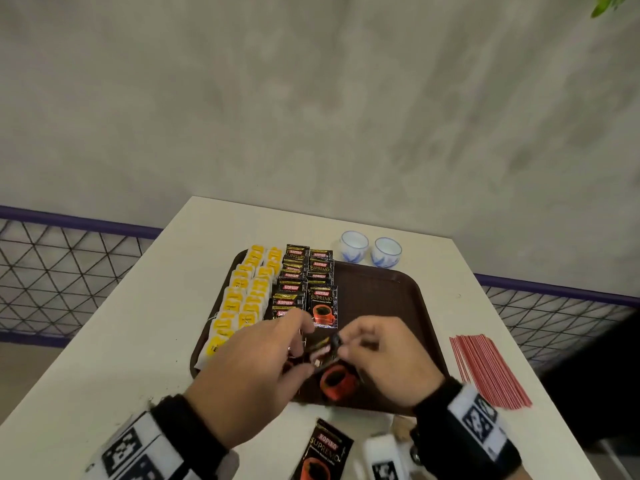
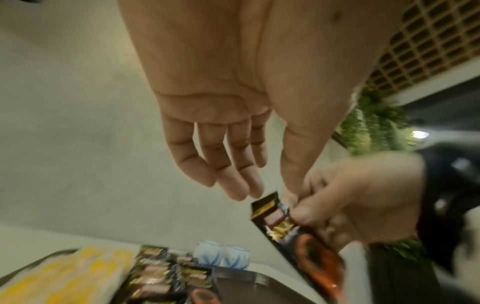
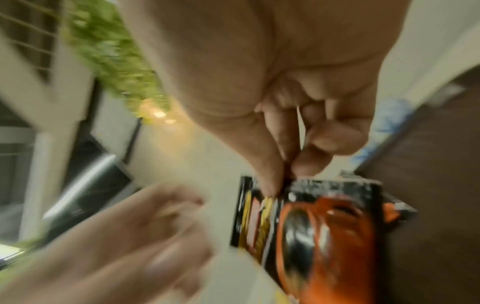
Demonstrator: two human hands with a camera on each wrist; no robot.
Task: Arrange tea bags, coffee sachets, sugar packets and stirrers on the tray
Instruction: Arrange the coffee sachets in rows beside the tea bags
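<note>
A brown tray (image 1: 381,299) lies on the white table. On its left side are two columns of yellow tea bags (image 1: 242,299), then two columns of black coffee sachets (image 1: 304,278). My right hand (image 1: 341,344) pinches one more coffee sachet (image 1: 334,377) by its top edge, just above the tray's front. The right wrist view shows the thumb and finger of this right hand (image 3: 283,174) closed on the sachet (image 3: 324,236). My left hand (image 1: 301,344) hovers beside it with relaxed, spread fingers (image 2: 233,181); its thumb tip is hidden behind the right hand's fingers.
Red stirrers (image 1: 488,372) lie in a bundle on the table right of the tray. Two white-and-blue cups (image 1: 353,245) stand behind the tray. Another coffee sachet (image 1: 323,452) lies near the table's front edge, beside a white object (image 1: 381,459). The tray's right half is bare.
</note>
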